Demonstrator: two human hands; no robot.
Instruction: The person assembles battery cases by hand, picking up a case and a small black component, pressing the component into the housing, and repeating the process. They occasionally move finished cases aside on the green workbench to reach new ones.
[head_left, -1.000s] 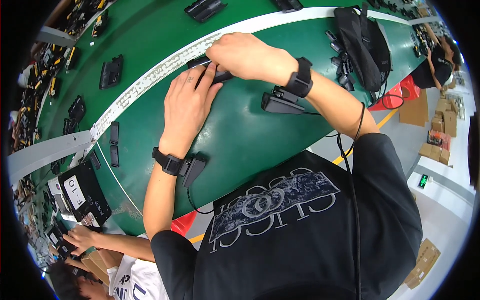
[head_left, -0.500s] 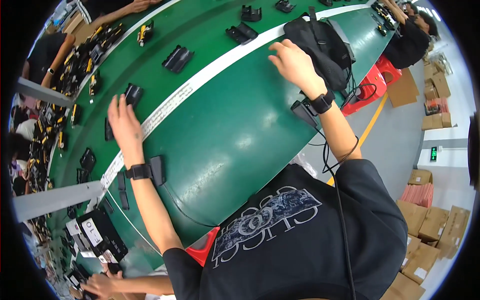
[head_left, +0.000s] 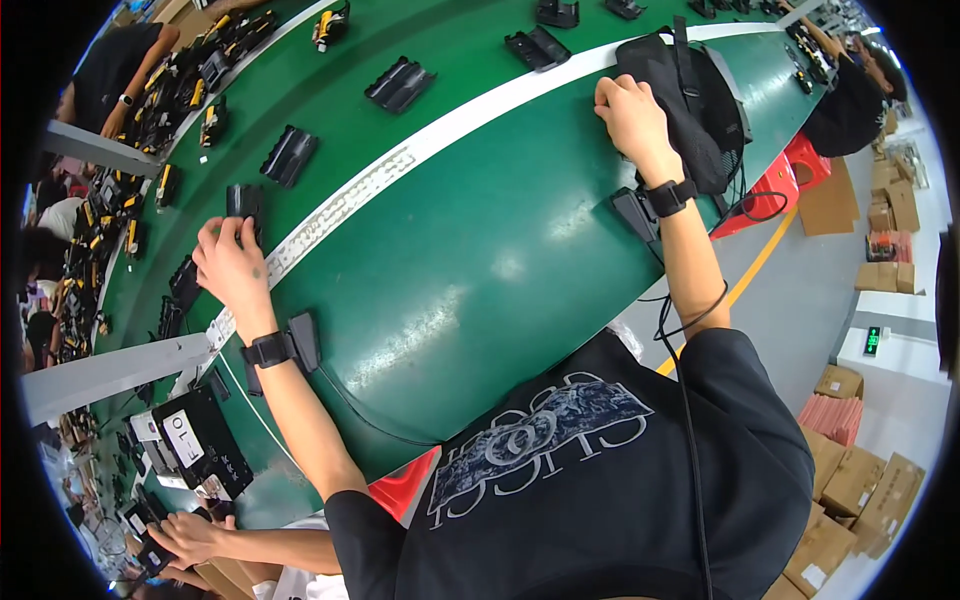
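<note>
reaching wide across a green conveyor belt (head_left: 480,250), a person in a black printed t-shirt has both arms spread apart. the left hand (head_left: 232,262) is curled over a small black plastic part (head_left: 243,203) lying just left of the belt's white stripe (head_left: 420,150); the fingers close on it, though whether it is lifted off the belt cannot be told. the right hand (head_left: 628,115) rests far to the right, fingers bent against the edge of a black mesh bag (head_left: 690,100) sitting on the belt; it looks partly closed, and whether it holds anything cannot be told. each wrist wears a black band with a small black box attached.

judging from this, one part is just being picked up, and nothing is joined or set down yet. many similar black parts (head_left: 400,85) lie untouched further along the belt, so most of the work seems left. another person's hands (head_left: 185,535) work at lower left.
</note>
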